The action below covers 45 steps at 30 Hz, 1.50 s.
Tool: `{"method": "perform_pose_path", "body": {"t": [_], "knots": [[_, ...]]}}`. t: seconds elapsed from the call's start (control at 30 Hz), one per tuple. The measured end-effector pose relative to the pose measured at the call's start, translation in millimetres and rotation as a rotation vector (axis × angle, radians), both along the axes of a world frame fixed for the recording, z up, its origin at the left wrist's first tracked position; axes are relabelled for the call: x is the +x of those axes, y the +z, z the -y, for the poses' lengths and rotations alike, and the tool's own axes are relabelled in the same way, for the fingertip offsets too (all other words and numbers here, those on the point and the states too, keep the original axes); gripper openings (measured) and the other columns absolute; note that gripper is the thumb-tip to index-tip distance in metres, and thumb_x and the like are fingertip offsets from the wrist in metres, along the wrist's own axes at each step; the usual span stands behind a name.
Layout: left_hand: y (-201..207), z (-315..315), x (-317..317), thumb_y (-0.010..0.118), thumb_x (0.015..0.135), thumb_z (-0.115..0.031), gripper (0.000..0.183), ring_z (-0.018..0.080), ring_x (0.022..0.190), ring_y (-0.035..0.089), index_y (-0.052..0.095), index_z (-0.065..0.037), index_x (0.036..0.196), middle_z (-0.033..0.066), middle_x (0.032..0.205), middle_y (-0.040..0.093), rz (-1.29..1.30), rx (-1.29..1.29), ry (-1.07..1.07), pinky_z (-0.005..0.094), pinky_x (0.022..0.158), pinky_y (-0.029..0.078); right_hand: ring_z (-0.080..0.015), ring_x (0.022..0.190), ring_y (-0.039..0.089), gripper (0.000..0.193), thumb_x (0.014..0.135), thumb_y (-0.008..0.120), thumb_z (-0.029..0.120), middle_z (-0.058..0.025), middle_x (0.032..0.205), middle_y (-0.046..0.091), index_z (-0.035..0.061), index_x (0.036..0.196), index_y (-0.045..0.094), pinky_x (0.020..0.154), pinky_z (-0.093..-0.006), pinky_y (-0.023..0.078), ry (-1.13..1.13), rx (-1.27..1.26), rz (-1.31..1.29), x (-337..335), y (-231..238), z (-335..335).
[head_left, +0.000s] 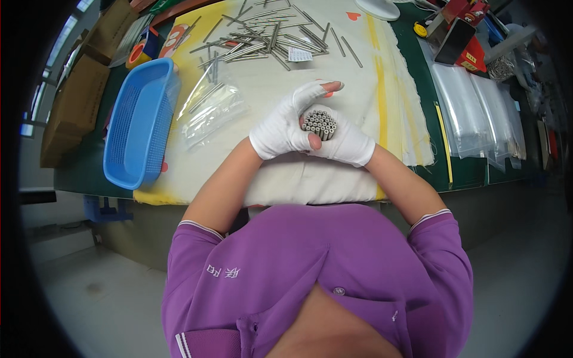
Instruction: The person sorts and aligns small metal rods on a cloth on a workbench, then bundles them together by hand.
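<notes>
Above the cloth near the table's front edge, both hands, in white gloves with bare fingertips, close around an upright bundle of thin metal tubes. The tubes' round, hollow ends face up. My right hand wraps the bundle from the right, its fingers mostly hidden. My left hand cups it from the left, with a bared thumb on the near side and fingertips reaching past the far side. Beyond the hands, a loose pile of similar metal tubes lies criss-crossed on the cloth, with a small white printed label among them.
A clear plastic bag with a few tubes lies left of the hands. Beside it stands a blue plastic basket. Cardboard boxes are at the far left. Flat clear bags and a red tape dispenser are on the right.
</notes>
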<state>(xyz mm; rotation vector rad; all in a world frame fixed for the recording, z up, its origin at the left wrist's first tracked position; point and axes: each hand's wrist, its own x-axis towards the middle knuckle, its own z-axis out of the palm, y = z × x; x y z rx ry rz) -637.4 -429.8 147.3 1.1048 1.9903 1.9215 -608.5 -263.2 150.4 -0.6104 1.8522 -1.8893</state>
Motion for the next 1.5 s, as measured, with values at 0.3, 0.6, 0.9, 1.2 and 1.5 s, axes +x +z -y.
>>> {"method": "perform_pose_path", "body": {"t": [0.3, 0.6, 0.9, 1.2, 1.5], "knots": [[34, 72, 24, 0.070, 0.077, -0.019, 0.052, 0.0301, 0.113, 0.055, 0.055, -0.002, 0.124, 0.0162, 0.121, 0.057, -0.430, -0.436, 0.807, 0.0343, 0.098, 0.043, -0.0094, 0.083, 0.058, 0.029, 0.077, 0.075, 0.005, 0.0014, 0.085, 0.058, 0.0067, 0.099, 0.056, 0.078, -0.0264, 0.049, -0.166, -0.091, -0.241, -2, -23, -14], [-7, 154, 73, 0.066, 0.077, -0.019, 0.032, 0.0357, 0.106, 0.057, 0.067, -0.005, 0.106, 0.0188, 0.117, 0.059, -0.242, -0.999, 1.145, 0.0403, 0.093, 0.046, -0.0078, 0.080, 0.059, 0.020, 0.078, 0.073, 0.004, 0.0008, 0.085, 0.064, 0.0048, 0.093, 0.059, 0.074, -0.0246, 0.050, -0.343, 0.057, -0.091, -9, -8, -6], [-10, 130, 70, 0.063, 0.074, -0.004, 0.012, 0.0300, 0.081, 0.060, 0.065, -0.003, 0.086, 0.0152, 0.088, 0.061, -0.148, -0.766, 1.218, 0.0358, 0.074, 0.049, -0.0094, 0.076, 0.060, 0.020, 0.079, 0.072, 0.007, -0.0008, 0.083, 0.064, 0.0052, 0.094, 0.059, 0.071, -0.0244, 0.050, -0.339, 0.103, -0.242, -6, -20, -5], [-18, 55, 80, 0.060, 0.072, 0.002, 0.020, 0.0296, 0.070, 0.058, 0.055, -0.004, 0.090, 0.0135, 0.077, 0.056, -0.146, -0.366, 1.018, 0.0395, 0.065, 0.047, -0.0102, 0.070, 0.059, 0.020, 0.080, 0.071, 0.009, -0.0022, 0.078, 0.062, 0.0039, 0.095, 0.058, 0.065, -0.0263, 0.050, -0.278, 0.026, -0.283, 9, 10, 9], [-19, 42, 90, 0.059, 0.078, 0.001, 0.028, 0.0225, 0.061, 0.054, 0.051, -0.004, 0.105, 0.0089, 0.070, 0.053, -0.270, -0.334, 0.966, 0.0345, 0.058, 0.044, -0.0123, 0.064, 0.061, 0.040, 0.085, 0.065, 0.014, -0.0028, 0.078, 0.060, 0.0051, 0.122, 0.053, 0.058, -0.0263, 0.052, 0.105, -0.003, 0.490, 34, 27, 36]]}}
